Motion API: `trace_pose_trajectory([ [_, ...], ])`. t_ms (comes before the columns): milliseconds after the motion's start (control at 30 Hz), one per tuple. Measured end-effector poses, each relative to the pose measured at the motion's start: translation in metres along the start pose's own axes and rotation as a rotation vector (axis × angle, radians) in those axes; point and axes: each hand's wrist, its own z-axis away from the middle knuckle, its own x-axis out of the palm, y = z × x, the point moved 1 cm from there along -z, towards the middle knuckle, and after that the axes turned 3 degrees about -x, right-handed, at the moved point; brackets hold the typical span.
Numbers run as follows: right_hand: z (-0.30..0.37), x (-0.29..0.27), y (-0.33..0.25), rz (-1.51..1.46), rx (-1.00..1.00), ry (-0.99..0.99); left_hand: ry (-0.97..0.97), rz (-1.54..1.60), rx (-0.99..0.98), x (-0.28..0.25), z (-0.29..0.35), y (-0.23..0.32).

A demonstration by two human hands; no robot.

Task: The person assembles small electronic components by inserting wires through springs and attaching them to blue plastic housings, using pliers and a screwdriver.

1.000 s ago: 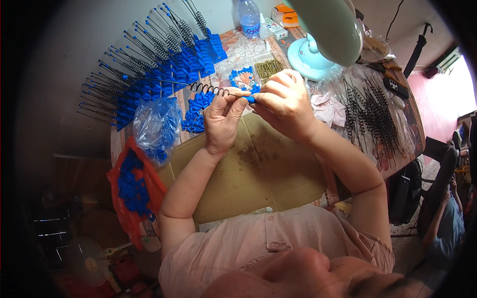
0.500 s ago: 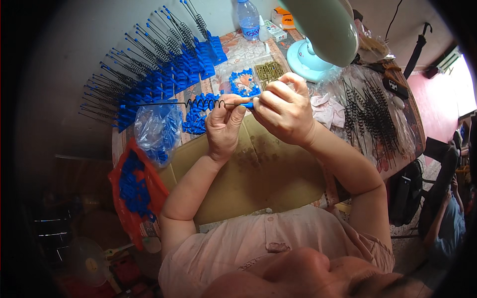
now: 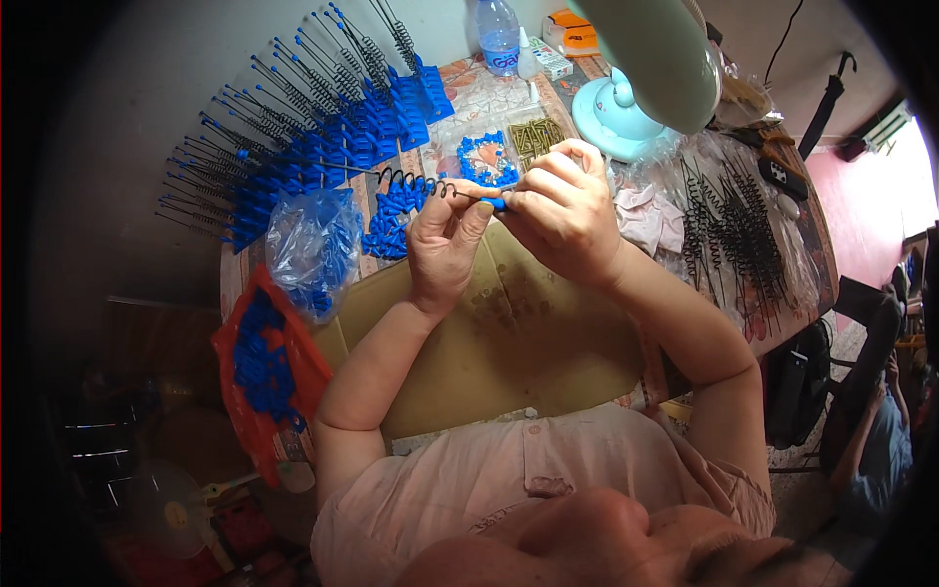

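Left hand (image 3: 445, 249) pinches a coiled black wire (image 3: 415, 180), coils leftward of its fingers; right hand (image 3: 565, 213) grips the blue piece (image 3: 493, 203) between both hands' fingertips.

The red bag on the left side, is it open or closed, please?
Open: the red bag has its edges spread apart, and many blue pieces show between them.

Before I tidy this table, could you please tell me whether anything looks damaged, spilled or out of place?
Yes: dark stains mark the brown cardboard, just below the left hand and right hand; they look odd against its plainer surface. Their cause is unclear.
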Motion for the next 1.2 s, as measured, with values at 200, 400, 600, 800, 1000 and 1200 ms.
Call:
trace_pose_trajectory([
  [200,0.005,0.005,0.007,-0.076,0.094,0.003,-0.001,0.02,-0.068,0.002,-0.007,0.002],
  [400,0.008,0.011,0.011,-0.19,0.184,-0.012,0.014,-0.021,-0.106,0.002,-0.012,0.0],
  [600,0.009,0.011,0.014,-0.277,0.241,-0.012,0.03,-0.089,-0.107,0.002,-0.015,0.0],
  [800,0.012,0.015,0.014,-0.369,0.287,-0.024,0.053,-0.101,-0.092,0.002,-0.014,0.002],
  [1000,0.015,0.021,0.015,-0.469,0.314,-0.013,0.002,-0.08,-0.15,-0.003,-0.012,0.004],
  [1200,0.014,0.023,0.014,-0.522,0.337,-0.008,0.038,-0.026,-0.138,-0.006,-0.014,0.001],
])
